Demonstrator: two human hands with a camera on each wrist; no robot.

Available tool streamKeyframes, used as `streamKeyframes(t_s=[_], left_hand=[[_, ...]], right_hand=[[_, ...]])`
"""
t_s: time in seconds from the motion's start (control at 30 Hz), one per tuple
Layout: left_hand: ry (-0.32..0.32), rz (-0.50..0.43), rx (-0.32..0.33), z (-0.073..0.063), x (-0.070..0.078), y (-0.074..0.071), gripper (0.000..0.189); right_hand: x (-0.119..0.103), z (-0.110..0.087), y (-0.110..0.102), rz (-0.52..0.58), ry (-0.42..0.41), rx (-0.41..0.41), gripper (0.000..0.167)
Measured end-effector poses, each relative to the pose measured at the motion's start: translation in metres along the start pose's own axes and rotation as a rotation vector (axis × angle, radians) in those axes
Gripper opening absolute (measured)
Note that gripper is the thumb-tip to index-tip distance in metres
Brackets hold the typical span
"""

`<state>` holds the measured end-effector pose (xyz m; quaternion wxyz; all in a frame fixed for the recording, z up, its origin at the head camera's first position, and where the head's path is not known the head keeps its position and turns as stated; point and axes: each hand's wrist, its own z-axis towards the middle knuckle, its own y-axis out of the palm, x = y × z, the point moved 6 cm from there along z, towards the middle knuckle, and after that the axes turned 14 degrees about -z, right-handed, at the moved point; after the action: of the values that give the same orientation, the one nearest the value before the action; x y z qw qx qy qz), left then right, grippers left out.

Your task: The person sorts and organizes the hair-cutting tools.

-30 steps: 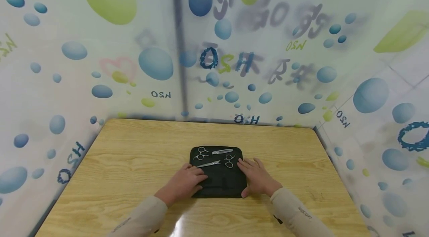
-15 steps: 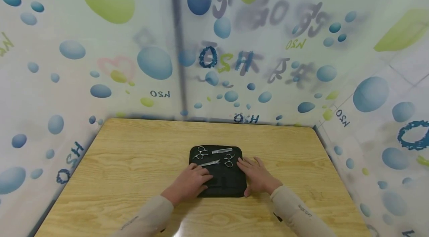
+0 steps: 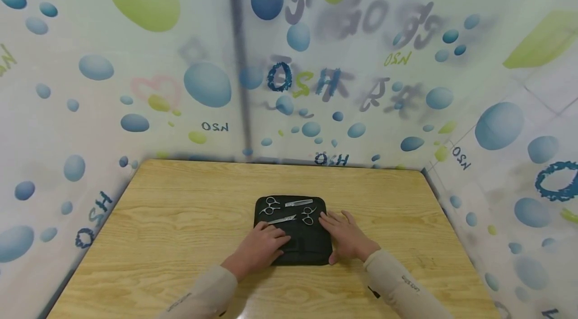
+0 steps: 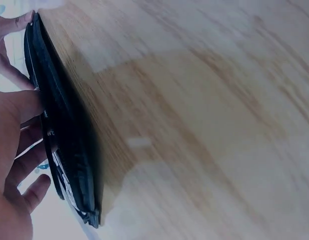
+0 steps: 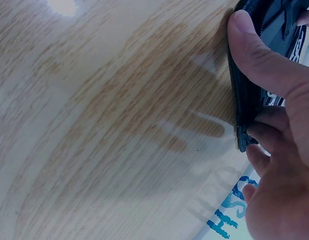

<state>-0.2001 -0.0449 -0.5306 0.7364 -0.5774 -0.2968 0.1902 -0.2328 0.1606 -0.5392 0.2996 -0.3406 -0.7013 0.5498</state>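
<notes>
A black zippered case lies flat on the table, bearing two pairs of silver scissors; whether these are printed or real I cannot tell. The upper scissors point their blade right, the lower scissors left. My left hand rests over the case's near left part, fingers spread across the top and thumb near its front edge. On the other side my right hand holds the right edge, its thumb against the front corner and its fingers at the far part of that edge.
The wooden table extends around the case on all sides. Behind it and to both sides stand pale walls patterned with blue and green drops and lettering.
My left hand has shifted rightward across the case, its fingers reaching farther over the top. My right hand and the case have stayed nearly still.
</notes>
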Motion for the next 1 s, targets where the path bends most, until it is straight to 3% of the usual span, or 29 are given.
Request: streamKeyframes(t_s=[0.17,0.47,0.77,1.0], left_hand=[[-0.047,-0.076,0.019,-0.010,-0.008,-0.007,0.040],[-0.230,-0.116,0.039,-0.031,-0.033,-0.015,0.040],[-0.312,-0.156,0.095,-0.041,-0.044,-0.013,0.036],[-0.318,-0.203,0.110,-0.040,-0.044,-0.015,0.029]], right_hand=[[-0.001,0.000,0.000,0.001,-0.003,0.001,0.109],[0.000,0.001,-0.001,-0.021,0.012,-0.007,0.109],[0.000,0.002,0.001,-0.025,0.022,-0.019,0.110],[-0.001,0.001,0.000,-0.022,0.022,-0.014,0.110]])
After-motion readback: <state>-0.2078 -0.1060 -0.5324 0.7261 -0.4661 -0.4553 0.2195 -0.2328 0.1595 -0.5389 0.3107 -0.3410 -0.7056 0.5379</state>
